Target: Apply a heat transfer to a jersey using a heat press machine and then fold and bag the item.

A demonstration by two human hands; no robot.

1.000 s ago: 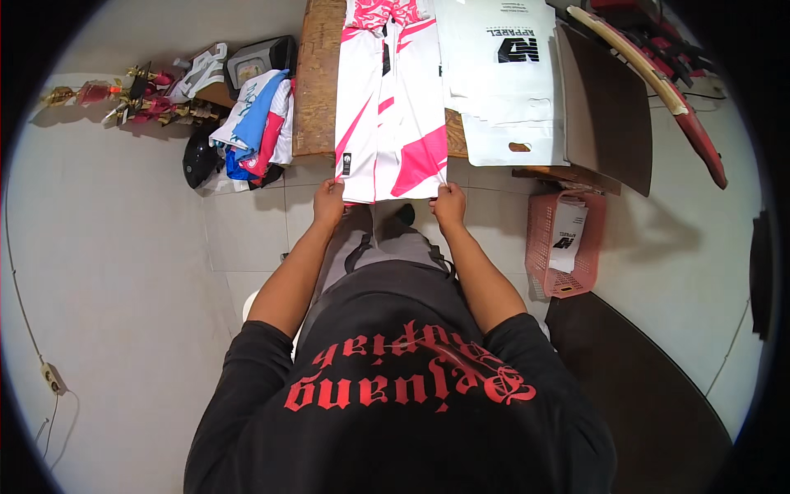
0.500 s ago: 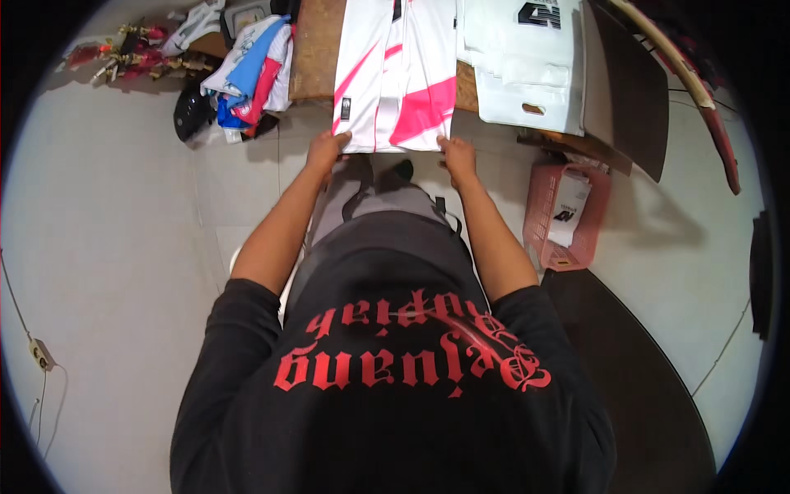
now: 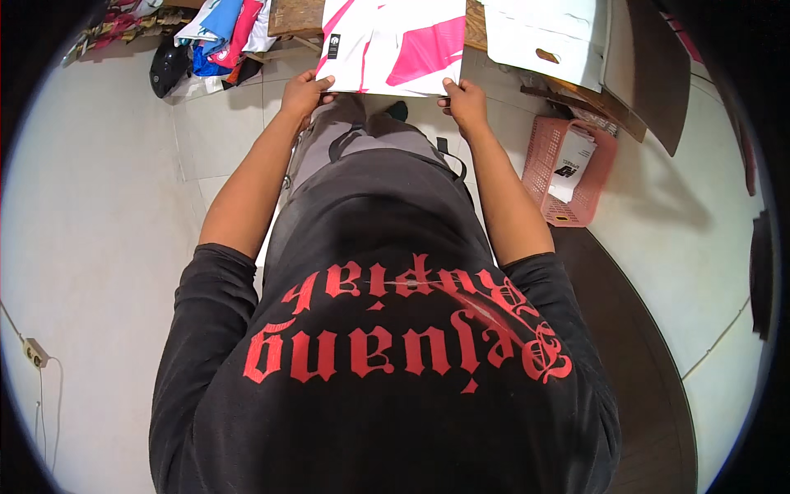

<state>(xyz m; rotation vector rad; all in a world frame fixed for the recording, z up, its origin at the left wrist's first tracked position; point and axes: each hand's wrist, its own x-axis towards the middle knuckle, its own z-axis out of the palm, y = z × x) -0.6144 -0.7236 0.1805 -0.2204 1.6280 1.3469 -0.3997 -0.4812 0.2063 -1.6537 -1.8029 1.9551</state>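
A dark curved panel [image 3: 638, 354] and then a pink basket [image 3: 539, 160] stood to the person's right. Set apart, the left hand [image 3: 304, 97] and right hand [image 3: 467, 105] each pinched a near corner of the white-and-pink garment [image 3: 383, 53], which spread over the wooden table [image 3: 292, 16], hiding part of its edge. A black helmet [image 3: 167, 70] and piled clothes [image 3: 220, 37] lay to its left, white bags [image 3: 539, 29] to its right.

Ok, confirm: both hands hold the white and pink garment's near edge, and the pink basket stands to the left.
Not left: in the head view the pink basket stands to the right. Left hand and right hand do hold the garment by its near edge.
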